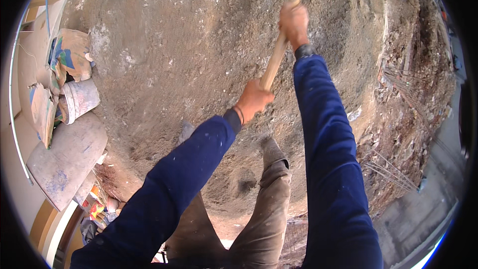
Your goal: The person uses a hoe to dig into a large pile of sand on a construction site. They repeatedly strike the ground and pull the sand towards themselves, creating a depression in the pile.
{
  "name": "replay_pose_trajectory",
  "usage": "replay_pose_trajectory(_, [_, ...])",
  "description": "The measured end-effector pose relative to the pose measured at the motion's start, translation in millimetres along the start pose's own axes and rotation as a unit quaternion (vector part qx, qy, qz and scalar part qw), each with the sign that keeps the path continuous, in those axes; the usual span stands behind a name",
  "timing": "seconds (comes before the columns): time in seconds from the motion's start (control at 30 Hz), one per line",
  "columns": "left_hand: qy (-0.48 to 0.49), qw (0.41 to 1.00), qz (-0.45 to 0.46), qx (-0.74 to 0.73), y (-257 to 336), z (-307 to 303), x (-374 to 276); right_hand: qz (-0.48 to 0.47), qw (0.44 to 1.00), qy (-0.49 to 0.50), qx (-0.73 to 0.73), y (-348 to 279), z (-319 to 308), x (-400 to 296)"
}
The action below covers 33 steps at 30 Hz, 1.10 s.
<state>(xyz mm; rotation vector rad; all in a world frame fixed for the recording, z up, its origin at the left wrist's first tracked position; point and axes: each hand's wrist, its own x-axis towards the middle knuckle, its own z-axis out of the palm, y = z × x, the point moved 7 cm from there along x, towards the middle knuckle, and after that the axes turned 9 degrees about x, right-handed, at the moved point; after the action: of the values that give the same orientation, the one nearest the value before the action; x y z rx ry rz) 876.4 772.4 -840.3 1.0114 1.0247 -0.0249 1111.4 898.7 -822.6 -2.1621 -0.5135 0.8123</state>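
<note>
My left hand [253, 101] is closed round the lower end of a pale wooden tool handle [275, 58]. Higher on the same handle, towards the picture's top, my right hand [294, 21] grips it with the arm stretched out. The handle slants up to the right and runs out of view at the top edge, so the tool's head is hidden. Beneath both hands lies a broad bed of loose grey-brown sandy material [209, 52]. My legs stand apart at its near side, the shoes partly covered or dusty.
At the left are a dirty white bucket [84, 99], torn paper sacks [73, 54] and a large grey-stained board [71, 153]. Thin metal rods [392, 173] stick out at the right, over rubble [407, 134]. A pale pipe [13, 112] runs down the far left.
</note>
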Motion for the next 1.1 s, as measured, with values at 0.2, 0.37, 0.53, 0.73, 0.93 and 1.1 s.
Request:
replay_pose_trajectory(0.2, [-0.054,0.952,-0.19,-0.234,-112.2,58.8,-160.2,0.122,0.983,-0.123,-0.055,141.2,65.8,-142.7])
replay_pose_trajectory(0.37, [-0.049,0.955,-0.244,-0.162,-80.6,141.5,-256.3,0.198,0.963,-0.181,0.019,133.0,-17.9,-237.5])
replay_pose_trajectory(0.53, [-0.077,0.962,-0.26,-0.024,-108.2,154.8,-371.2,0.229,0.969,-0.085,0.039,162.9,-84.3,-371.4])
replay_pose_trajectory(0.73, [-0.247,0.945,-0.198,0.08,-182.8,103.6,-432.8,0.146,0.983,0.1,-0.05,135.2,-123.7,-463.1])
replay_pose_trajectory(0.93, [-0.088,0.951,0.054,0.29,-128.4,80.3,-286.5,0.051,0.988,0.104,0.104,71.1,-142.0,-355.6])
replay_pose_trajectory(1.1, [0.008,0.987,-0.013,0.158,-110.4,32.6,-203.4,-0.068,0.983,0.135,0.109,58.4,-72.3,-232.9])
